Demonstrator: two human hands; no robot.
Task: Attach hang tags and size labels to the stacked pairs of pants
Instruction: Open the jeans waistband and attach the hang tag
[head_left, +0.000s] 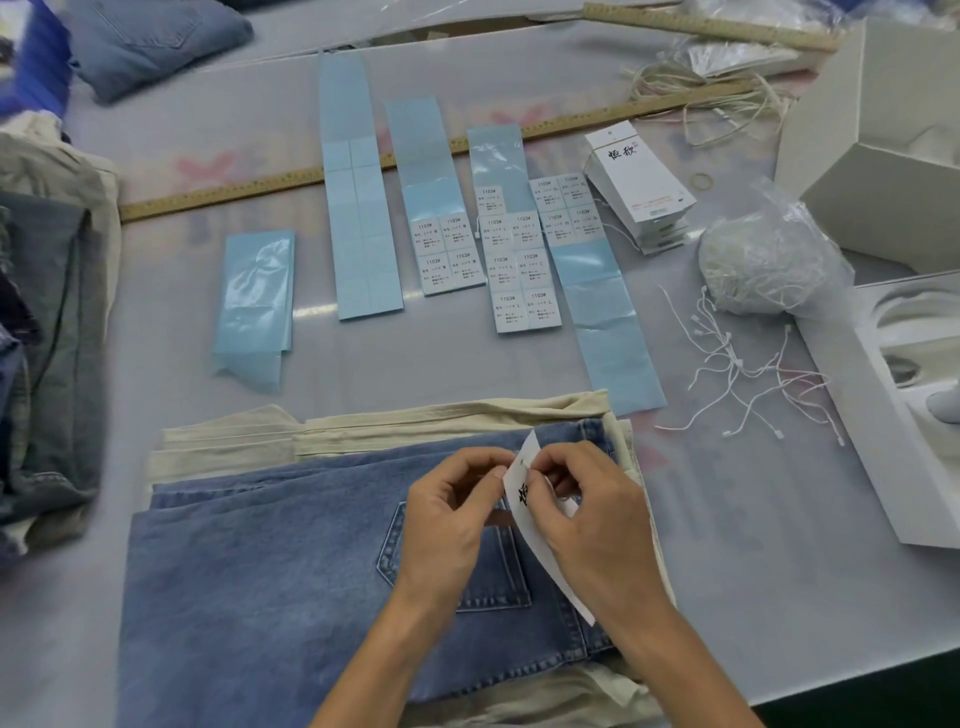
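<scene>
Both hands meet over the top pair of blue jeans (291, 582), close above its back pocket (498, 566), and both are pinched nearly shut around one white hang tag (540, 540). The left hand (447, 514) has its fingers curled in tight, thumb and forefinger tips pressed at the tag's upper edge. The right hand (592, 514) grips the same tag from the other side, fingers folded narrow across its face, so that only part of the black printed characters shows between them; the tag's lower end juts out beneath the right wrist. Whether a string is caught between the fingertips cannot be told. The jeans lie flat directly under the hands, on top of folded cream pants (363, 426) whose edges show just beyond and below the hands. Farther ahead of the hands lie strips of pale blue backing paper carrying the white size labels (519, 270), side by side on the table (753, 545). Ahead and to the right of the right hand sits a fanned pile of spare hang tags (639, 182); nearer on that side are loose white tag strings (748, 374) and a clear bag of strings (763, 270), with a white box (883, 171) beyond. Well off to the left of the left hand is a pile of folded pants (52, 322).
</scene>
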